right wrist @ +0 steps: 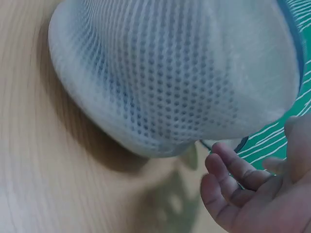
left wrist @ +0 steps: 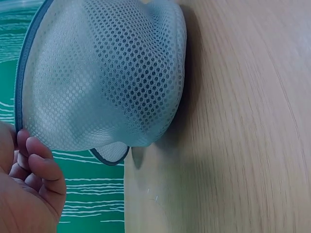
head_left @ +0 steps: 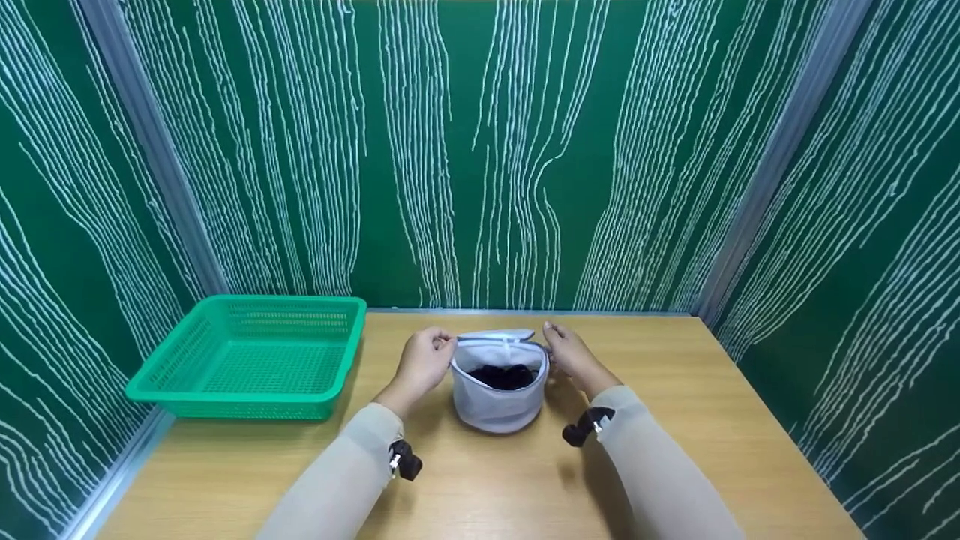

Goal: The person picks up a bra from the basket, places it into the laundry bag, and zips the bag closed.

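Observation:
A white mesh laundry bag (head_left: 496,409) with a dark zip edge stands upright on the table, its mouth unzipped and its lid folded to the back. Dark cloth (head_left: 504,376) lies inside; what kind cannot be told. My left hand (head_left: 426,358) pinches the rim at the left, and the left wrist view shows the fingertips at the zip edge. Beside the rim on the right is my right hand (head_left: 570,352), its fingers loosely extended. In the right wrist view these fingers (right wrist: 228,182) lie close to the mesh, holding nothing; whether the thumb touches the rim cannot be told.
A green plastic basket (head_left: 247,405) with perforated walls stands at the left of the wooden table (head_left: 675,420). Green panels (head_left: 480,150) with white wavy lines enclose the back and both sides. A small camera is strapped to each wrist.

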The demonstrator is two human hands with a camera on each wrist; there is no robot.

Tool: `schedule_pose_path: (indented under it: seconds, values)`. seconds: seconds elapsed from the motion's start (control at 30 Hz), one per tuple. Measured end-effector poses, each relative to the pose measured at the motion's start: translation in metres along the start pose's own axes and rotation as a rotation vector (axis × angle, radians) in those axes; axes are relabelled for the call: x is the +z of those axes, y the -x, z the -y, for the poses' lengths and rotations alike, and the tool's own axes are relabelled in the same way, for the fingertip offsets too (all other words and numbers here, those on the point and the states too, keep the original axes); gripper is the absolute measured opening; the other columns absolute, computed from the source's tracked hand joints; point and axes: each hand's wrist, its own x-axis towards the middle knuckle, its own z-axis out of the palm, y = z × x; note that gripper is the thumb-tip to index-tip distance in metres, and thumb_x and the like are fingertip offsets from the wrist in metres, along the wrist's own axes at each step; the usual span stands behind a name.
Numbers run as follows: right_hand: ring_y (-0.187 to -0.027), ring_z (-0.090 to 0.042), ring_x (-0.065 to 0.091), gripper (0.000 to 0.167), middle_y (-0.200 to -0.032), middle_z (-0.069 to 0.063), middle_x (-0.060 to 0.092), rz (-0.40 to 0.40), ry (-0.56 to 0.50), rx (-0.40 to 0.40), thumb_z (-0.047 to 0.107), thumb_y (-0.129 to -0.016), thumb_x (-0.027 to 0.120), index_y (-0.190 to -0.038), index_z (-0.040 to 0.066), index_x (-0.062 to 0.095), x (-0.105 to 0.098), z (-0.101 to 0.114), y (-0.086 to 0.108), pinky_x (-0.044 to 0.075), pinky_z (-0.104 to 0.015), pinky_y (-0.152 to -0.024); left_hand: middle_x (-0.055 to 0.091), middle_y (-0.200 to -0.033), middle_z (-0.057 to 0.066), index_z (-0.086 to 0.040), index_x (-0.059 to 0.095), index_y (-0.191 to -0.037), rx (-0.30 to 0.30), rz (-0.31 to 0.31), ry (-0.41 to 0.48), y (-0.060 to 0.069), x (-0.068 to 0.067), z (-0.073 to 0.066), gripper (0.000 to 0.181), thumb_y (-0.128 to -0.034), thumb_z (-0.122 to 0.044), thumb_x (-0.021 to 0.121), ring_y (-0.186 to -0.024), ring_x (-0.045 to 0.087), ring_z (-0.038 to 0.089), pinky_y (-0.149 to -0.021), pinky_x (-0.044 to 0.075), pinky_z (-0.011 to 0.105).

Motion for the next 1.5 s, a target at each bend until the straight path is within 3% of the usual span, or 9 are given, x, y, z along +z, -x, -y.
schedule_pose_path:
  seconds: [0.17,0.27,0.67,0.87,1.07,1.33,1.5]
  values:
    - [-0.171,-0.047,0.032,0.073,-0.182,-0.029,0.033,0.054,-0.047,0.038,0.052,-0.124,0.028,-0.182,0.010,0.019,0.003,0.000,-0.005,0.028,-0.060,-0.141,0.070,-0.093,0.004,0.000,0.080,-0.114,-0.017,0.022,0.004,0.000,0.000,0.002,0.017,-0.1106,-0.014,0.069,-0.084,0.063,0.015,-0.073,0.054,0.026]
    - [-0.174,-0.044,0.025,0.068,-0.186,-0.025,0.028,0.072,-0.060,0.027,0.049,-0.125,0.027,-0.182,0.012,0.022,0.004,0.002,-0.005,0.019,-0.061,-0.143,0.070,-0.093,0.005,-0.001,0.080,-0.115,-0.025,0.031,0.011,-0.001,0.000,0.003,0.018,-0.1112,-0.015,0.069,-0.084,0.063,0.015,-0.073,0.054,0.026]
    - [-0.173,-0.043,0.030,0.063,-0.182,-0.025,0.037,0.136,-0.134,0.021,0.042,-0.126,0.028,-0.173,0.003,0.043,0.008,0.007,-0.006,0.030,-0.062,-0.139,0.062,-0.079,-0.004,0.001,0.079,-0.115,-0.013,0.049,0.028,-0.001,-0.003,0.003,0.019,-0.1108,-0.013,0.067,-0.068,0.056,0.009,-0.061,0.046,0.023]
    - [-0.161,-0.038,0.048,0.056,-0.173,-0.024,0.051,0.034,-0.111,0.017,0.037,-0.124,0.044,-0.165,-0.001,0.054,0.008,0.009,-0.008,0.042,-0.053,-0.134,0.062,-0.079,-0.004,0.001,0.079,-0.114,-0.010,0.043,0.023,-0.001,-0.002,0.005,0.018,-0.1110,-0.013,0.068,-0.069,0.056,0.010,-0.061,0.046,0.023]
    - [-0.143,-0.030,0.065,0.049,-0.153,-0.021,0.070,-0.091,-0.077,-0.052,0.034,-0.119,0.062,-0.155,0.001,0.066,0.008,0.015,-0.005,0.052,-0.047,-0.125,0.064,-0.080,-0.003,0.002,0.079,-0.112,-0.010,0.038,0.037,-0.002,0.000,0.006,0.017,-0.1113,-0.011,0.067,-0.070,0.058,0.010,-0.062,0.047,0.023]
    - [-0.124,-0.024,0.078,0.031,-0.140,-0.015,0.078,-0.168,-0.253,-0.078,0.014,-0.114,0.069,-0.143,0.002,0.075,0.007,0.023,-0.004,0.060,-0.045,-0.117,0.064,-0.083,-0.001,-0.001,0.079,-0.111,-0.043,0.032,0.050,-0.001,-0.001,0.008,0.017,-0.1120,-0.012,0.066,-0.073,0.060,0.012,-0.064,0.049,0.023]
    - [-0.100,-0.015,0.078,0.015,-0.112,-0.007,0.079,-0.214,-0.333,-0.122,0.004,-0.107,0.076,-0.121,0.001,0.079,0.007,0.028,-0.002,0.064,-0.049,-0.111,0.066,-0.082,-0.002,0.000,0.079,-0.109,-0.041,0.027,0.061,0.000,-0.002,0.008,0.016,-0.1106,-0.011,0.068,-0.072,0.060,0.011,-0.065,0.050,0.023]
